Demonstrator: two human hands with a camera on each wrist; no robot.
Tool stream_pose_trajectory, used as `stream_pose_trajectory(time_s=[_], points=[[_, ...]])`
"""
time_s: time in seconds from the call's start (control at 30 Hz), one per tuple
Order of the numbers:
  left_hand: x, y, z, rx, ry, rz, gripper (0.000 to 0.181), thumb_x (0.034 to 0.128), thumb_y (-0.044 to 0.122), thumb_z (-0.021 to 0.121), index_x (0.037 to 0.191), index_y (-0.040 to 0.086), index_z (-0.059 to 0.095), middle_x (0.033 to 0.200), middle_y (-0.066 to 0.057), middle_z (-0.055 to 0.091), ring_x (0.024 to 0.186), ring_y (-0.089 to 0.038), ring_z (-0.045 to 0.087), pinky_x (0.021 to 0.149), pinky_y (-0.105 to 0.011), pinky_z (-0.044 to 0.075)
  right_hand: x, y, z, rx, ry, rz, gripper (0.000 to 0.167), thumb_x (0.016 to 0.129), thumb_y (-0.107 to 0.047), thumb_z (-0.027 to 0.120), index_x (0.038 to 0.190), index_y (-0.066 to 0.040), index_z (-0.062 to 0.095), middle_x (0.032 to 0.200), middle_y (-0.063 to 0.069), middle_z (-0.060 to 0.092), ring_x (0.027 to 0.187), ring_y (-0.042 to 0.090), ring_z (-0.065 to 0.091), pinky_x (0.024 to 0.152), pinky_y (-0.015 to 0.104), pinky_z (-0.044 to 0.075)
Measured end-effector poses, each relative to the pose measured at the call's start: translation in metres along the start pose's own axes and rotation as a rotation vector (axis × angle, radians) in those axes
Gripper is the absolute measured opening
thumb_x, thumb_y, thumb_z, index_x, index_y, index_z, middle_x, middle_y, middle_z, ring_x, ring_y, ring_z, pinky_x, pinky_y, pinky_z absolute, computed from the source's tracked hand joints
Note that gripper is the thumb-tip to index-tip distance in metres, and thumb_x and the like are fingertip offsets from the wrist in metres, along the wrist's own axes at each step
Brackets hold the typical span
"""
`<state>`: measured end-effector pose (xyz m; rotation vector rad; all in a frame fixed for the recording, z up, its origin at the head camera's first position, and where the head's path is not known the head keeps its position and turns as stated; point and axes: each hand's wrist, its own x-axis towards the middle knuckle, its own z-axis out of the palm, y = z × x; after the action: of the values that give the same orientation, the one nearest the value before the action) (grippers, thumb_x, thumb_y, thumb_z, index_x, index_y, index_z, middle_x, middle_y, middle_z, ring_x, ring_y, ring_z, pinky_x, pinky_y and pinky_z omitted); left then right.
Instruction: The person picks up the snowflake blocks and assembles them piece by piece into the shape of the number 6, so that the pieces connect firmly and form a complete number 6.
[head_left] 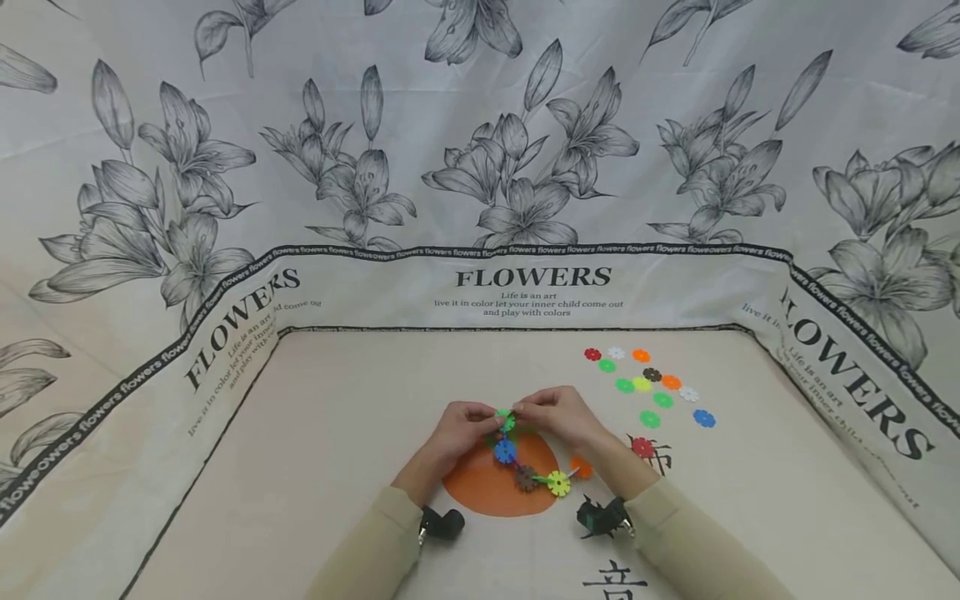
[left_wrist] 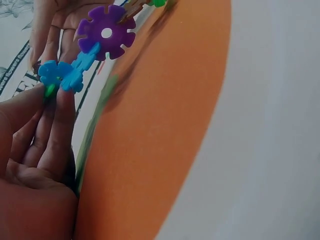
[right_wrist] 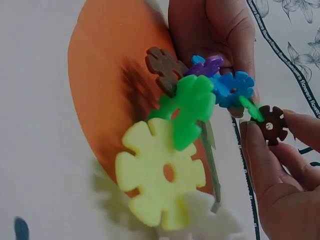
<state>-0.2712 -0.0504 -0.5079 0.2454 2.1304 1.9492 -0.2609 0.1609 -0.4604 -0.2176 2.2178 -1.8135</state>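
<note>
A chain of slotted, flower-shaped plastic discs hangs between the two hands. At its far end, my left hand (head_left: 461, 429) pinches a green disc (left_wrist: 49, 91), close beside a blue disc (left_wrist: 50, 74). My right hand (head_left: 566, 417) pinches a small brown disc (right_wrist: 270, 125) by its edge, against that green disc. Further along are a purple disc (left_wrist: 106, 33), another brown disc (right_wrist: 164, 70), a larger-looking green disc (right_wrist: 195, 107), a yellow disc (right_wrist: 160, 175) and a white disc (right_wrist: 212, 215). An orange disc (head_left: 581, 467) shows beside the right wrist.
Several loose discs lie at the back right, among them a blue disc (head_left: 703, 418) and a white disc (head_left: 616, 353). A red disc (head_left: 642, 447) is by the right forearm. The cloth (head_left: 360, 383) bears an orange printed circle (head_left: 472, 487); a flowered curtain (head_left: 525, 287) stands behind.
</note>
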Motion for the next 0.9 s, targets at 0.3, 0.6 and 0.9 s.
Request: stream_pose_trajectory(time_s=[0.3,0.6,0.9], points=[[-0.001,0.002,0.003,0.034,-0.016,-0.014,0.021,0.0960,0.019,0.074,0.103,-0.001,0.077,0.087,-0.007,0.076,0.081,-0.015,0.071,0.095,-0.035,0.054,-0.008,-0.006,-0.024,-0.306,-0.021,-0.094,0.039,0.100,-0.028,0.069,0.123,0.003,0.068,0.113,0.014,0.075,0.109,0.030,0.069,0.096,0.045,0.054],[-0.003,0.006,0.002,0.027,-0.011,-0.038,0.020,0.0967,0.019,0.073,0.104,0.000,0.075,0.088,-0.006,0.076,0.083,-0.015,0.070,0.095,-0.035,0.055,-0.006,0.006,-0.102,-0.721,0.217,-0.119,0.039,0.097,-0.020,0.071,0.127,0.005,0.064,0.115,0.018,0.070,0.103,0.034,0.066,0.086,0.047,0.057],[-0.001,0.003,0.003,0.063,-0.001,-0.048,0.019,0.0971,0.019,0.072,0.106,0.002,0.075,0.091,-0.004,0.076,0.088,-0.015,0.069,0.096,-0.037,0.054,0.003,0.027,-0.151,-0.839,0.247,0.090,0.046,0.097,-0.018,0.067,0.133,0.009,0.058,0.114,0.024,0.063,0.093,0.031,0.058,0.077,0.042,0.052]])
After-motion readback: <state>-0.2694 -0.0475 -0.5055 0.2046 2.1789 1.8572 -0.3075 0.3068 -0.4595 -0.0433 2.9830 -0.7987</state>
